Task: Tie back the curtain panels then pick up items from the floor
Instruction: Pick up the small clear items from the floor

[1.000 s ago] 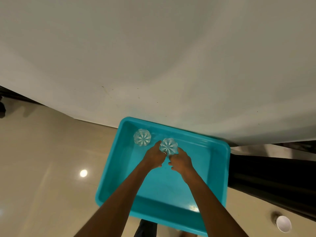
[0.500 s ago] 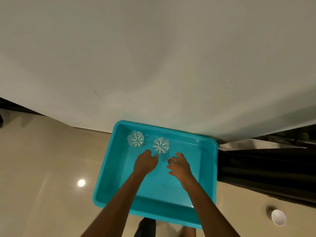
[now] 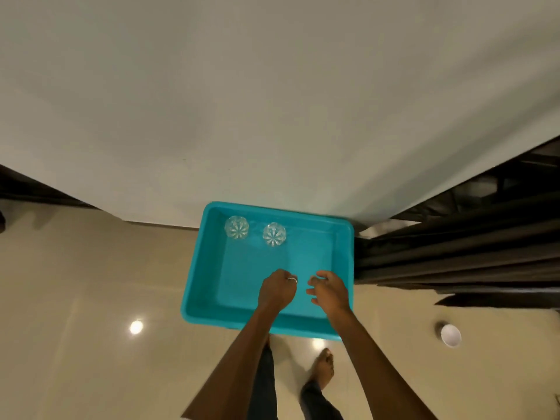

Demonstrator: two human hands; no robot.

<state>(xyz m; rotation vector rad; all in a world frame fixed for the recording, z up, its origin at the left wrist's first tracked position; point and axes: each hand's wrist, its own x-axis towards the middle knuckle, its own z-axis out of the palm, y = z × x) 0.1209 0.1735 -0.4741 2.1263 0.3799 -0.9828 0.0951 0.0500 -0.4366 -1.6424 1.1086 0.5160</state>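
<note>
Presently, two clear cut-glass tumblers [image 3: 274,234] are noted side by side at the far left of the teal rectangular plastic tray [image 3: 242,274]. Above its near end the left hand [image 3: 277,291] is fisted, nothing seen gripped; the right hand [image 3: 328,291] is loosely curled, empty. A white paper cup [image 3: 450,335] is observed upright on the floor [image 3: 91,283], well right of the right hand, the nearer one.

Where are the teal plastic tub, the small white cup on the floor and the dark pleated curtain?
Teal plastic tub [image 3: 207,268]: head view, its left inner wall.
Small white cup [image 3: 451,335]: head view, its open mouth.
Dark pleated curtain [image 3: 454,253]: head view, a middle fold.
</note>
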